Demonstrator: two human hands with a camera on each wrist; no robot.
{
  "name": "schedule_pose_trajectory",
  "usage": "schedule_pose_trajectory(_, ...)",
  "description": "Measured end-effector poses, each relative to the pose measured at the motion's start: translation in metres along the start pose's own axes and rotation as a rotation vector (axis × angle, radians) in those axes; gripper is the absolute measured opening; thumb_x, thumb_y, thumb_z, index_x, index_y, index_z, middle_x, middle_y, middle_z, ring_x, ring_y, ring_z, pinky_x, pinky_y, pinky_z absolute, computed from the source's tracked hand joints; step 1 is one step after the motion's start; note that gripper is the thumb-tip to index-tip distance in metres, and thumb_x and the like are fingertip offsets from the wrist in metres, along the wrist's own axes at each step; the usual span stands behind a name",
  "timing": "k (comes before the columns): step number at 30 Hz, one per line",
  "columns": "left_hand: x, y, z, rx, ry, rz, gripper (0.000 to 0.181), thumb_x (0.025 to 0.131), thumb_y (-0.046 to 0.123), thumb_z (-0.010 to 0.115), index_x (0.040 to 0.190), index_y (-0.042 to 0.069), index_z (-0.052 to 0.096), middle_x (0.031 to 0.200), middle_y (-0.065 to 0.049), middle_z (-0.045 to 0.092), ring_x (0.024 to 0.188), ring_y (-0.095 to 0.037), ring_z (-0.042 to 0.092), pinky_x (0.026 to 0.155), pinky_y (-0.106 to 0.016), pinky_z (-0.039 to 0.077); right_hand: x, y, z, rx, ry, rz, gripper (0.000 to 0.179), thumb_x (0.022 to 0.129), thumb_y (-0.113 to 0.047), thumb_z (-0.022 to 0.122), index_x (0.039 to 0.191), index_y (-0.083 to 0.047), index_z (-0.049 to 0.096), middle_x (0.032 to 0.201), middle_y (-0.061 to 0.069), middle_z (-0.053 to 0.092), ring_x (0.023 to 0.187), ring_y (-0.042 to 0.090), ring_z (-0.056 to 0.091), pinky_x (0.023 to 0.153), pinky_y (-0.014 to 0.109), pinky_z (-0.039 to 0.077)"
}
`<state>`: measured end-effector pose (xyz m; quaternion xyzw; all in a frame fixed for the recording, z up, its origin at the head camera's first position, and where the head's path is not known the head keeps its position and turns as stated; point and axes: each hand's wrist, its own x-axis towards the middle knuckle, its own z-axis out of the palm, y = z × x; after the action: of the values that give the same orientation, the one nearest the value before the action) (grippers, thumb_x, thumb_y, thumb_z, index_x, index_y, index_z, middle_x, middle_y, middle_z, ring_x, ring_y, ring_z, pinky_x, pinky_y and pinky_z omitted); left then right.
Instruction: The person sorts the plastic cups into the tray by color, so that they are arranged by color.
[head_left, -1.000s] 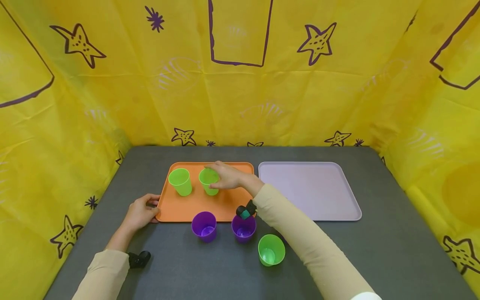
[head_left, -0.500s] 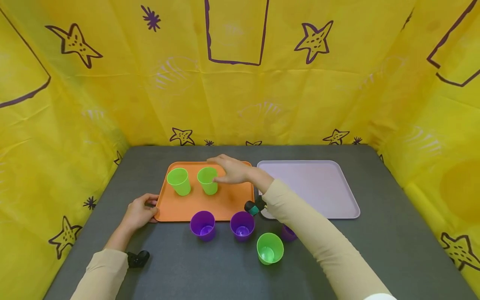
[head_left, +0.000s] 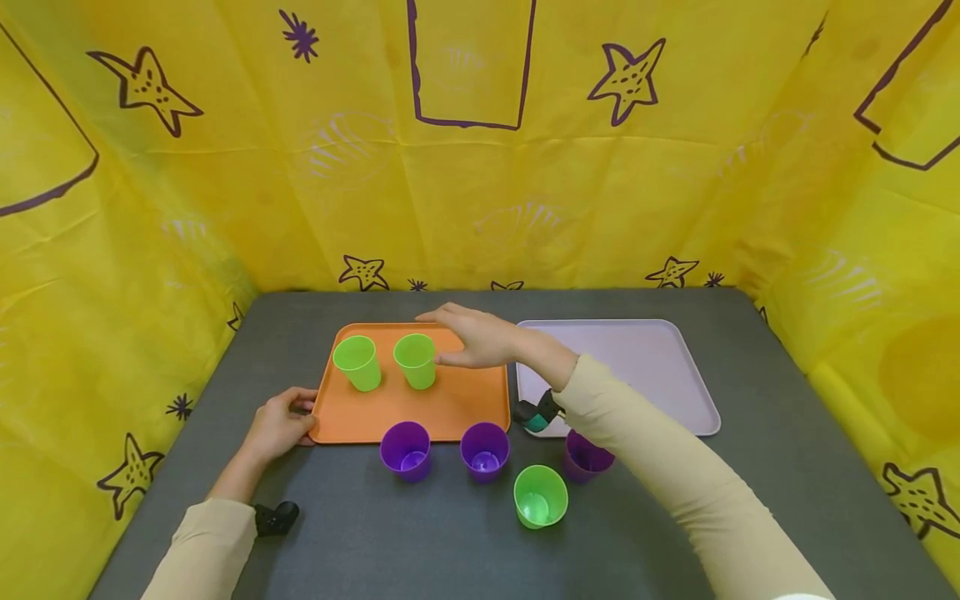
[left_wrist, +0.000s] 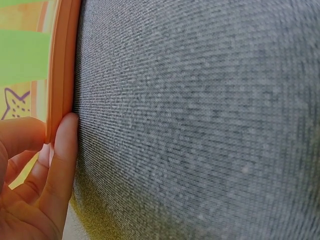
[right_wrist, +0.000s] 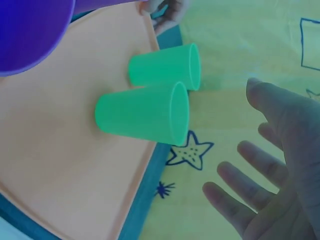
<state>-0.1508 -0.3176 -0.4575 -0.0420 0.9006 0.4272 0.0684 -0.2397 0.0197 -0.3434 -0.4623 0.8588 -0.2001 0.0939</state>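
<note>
in the head view, the right hand (head_left: 480, 335) hangs over the right part of the orange rectangular plastic tray (head_left: 360, 417), fingers apart and holding nothing. just past its thumb tip an upright, tapered green plastic cup (head_left: 416, 362) stands on the tray; from here it is hard to tell whether thumb and cup touch. a second tapered green cup (head_left: 358, 364) stands farther from those fingers. the left hand (head_left: 279, 427) grips the tray's left edge, some fingertips hidden. nearer the person than the right fingers, a left purple plastic cup (head_left: 406, 452), a middle purple cup (head_left: 484, 452) and a loose green cup (head_left: 540, 497) stand on the grey cloth-covered table (head_left: 375, 550). the beige right sleeve (head_left: 660, 475) partly covers a right-hand purple cup (head_left: 585, 458), and the right arm hides part of the pale lilac tray (head_left: 652, 367).

the left wrist view shows what the head view hides: digits clamped on both sides of the orange rim. green shapes beyond them are too cropped to make out.

the right wrist view shows a clear gap between the spread fingers and both tray cups. a purple cup is cut off at the upper left; which one, i cannot tell.
</note>
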Motion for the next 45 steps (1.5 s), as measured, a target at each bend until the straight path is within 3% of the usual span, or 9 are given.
schedule_pose_trajectory(12, -0.001, 0.000, 0.001, 0.003, 0.004, 0.003, 0.044, 0.080, -0.002, 0.055, 0.123, -0.008, 0.048, 0.102, -0.024, 0.053, 0.070, -0.019, 0.064, 0.052, -0.029, 0.056, -0.030, -0.004, -0.009, 0.006, -0.014, -0.044, 0.061, 0.087, -0.032, 0.062, 0.140, -0.015, 0.037, 0.133, 0.002, 0.045, 0.120, 0.014, 0.045, 0.099, 0.031, 0.041)
schedule_pose_trajectory(24, -0.001, -0.002, 0.002, 0.002, 0.007, -0.002, 0.045, 0.080, -0.001, 0.056, 0.124, -0.007, 0.049, 0.103, -0.023, 0.053, 0.072, -0.018, 0.064, 0.052, -0.029, 0.055, -0.071, -0.013, 0.000, 0.134, 0.032, -0.201, 0.053, 0.085, -0.027, 0.064, 0.133, -0.015, 0.045, 0.125, -0.003, 0.051, 0.108, 0.009, 0.053, 0.091, 0.028, 0.048)
schedule_pose_trajectory(35, -0.001, -0.001, 0.002, 0.006, 0.007, -0.005, 0.044, 0.080, -0.001, 0.056, 0.124, -0.007, 0.048, 0.104, -0.023, 0.053, 0.069, -0.018, 0.064, 0.052, -0.029, 0.055, -0.104, -0.013, 0.005, 0.137, 0.110, -0.308, 0.052, 0.083, -0.025, 0.066, 0.130, -0.016, 0.046, 0.126, -0.004, 0.051, 0.114, 0.007, 0.050, 0.094, 0.026, 0.044)
schedule_pose_trajectory(40, 0.000, -0.002, 0.001, 0.007, 0.003, -0.008, 0.045, 0.081, -0.001, 0.056, 0.124, -0.007, 0.048, 0.104, -0.024, 0.053, 0.070, -0.018, 0.063, 0.052, -0.029, 0.055, -0.120, -0.016, 0.011, 0.165, 0.096, -0.349, 0.055, 0.082, -0.024, 0.067, 0.131, -0.015, 0.044, 0.128, -0.004, 0.049, 0.114, 0.007, 0.048, 0.093, 0.026, 0.044)
schedule_pose_trajectory(45, 0.001, -0.001, 0.001, 0.013, 0.007, -0.004, 0.044, 0.081, 0.000, 0.056, 0.124, -0.007, 0.048, 0.104, -0.024, 0.054, 0.070, -0.018, 0.063, 0.053, -0.029, 0.055, -0.135, -0.019, 0.021, 0.198, 0.041, -0.325, 0.055, 0.081, -0.020, 0.068, 0.131, -0.016, 0.045, 0.128, -0.003, 0.049, 0.112, 0.006, 0.048, 0.088, 0.024, 0.048)
